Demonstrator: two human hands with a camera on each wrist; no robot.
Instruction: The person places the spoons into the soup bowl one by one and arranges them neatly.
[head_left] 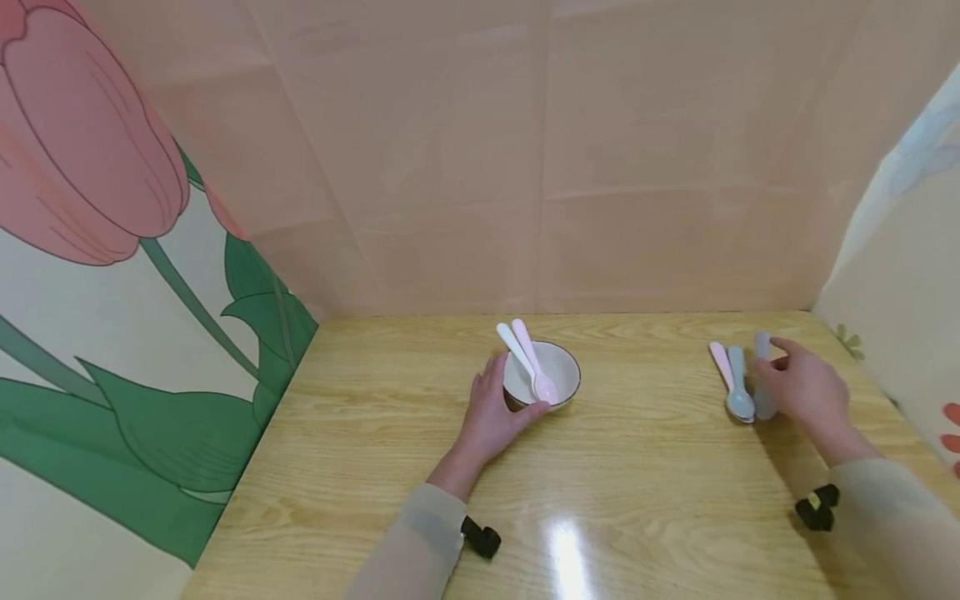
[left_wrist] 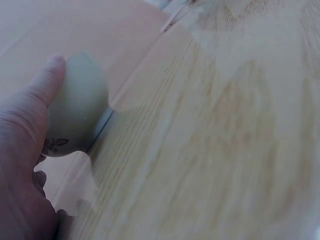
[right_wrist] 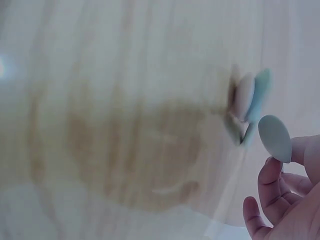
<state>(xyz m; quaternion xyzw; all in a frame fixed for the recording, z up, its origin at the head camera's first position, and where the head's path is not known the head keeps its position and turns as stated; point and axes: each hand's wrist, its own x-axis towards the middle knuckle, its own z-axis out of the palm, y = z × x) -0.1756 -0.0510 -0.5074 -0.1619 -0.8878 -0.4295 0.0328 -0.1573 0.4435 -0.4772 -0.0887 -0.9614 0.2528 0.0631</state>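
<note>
My left hand grips the near left side of a white bowl with a dark rim, thumb at the front. A white spoon and a pink spoon lean inside it, handles up over the far rim. In the left wrist view the bowl shows a small leaf pattern. Over on the right, my right hand pinches a grey-blue spoon; the right wrist view shows its bowl end by the fingers. Just left of it lie another pink spoon and a blue-green spoon, close together.
Both hands work over a wood-grain table. A plain pinkish cloth hangs along its back edge. On the left stands a tulip-printed panel, and a pale panel borders the right side.
</note>
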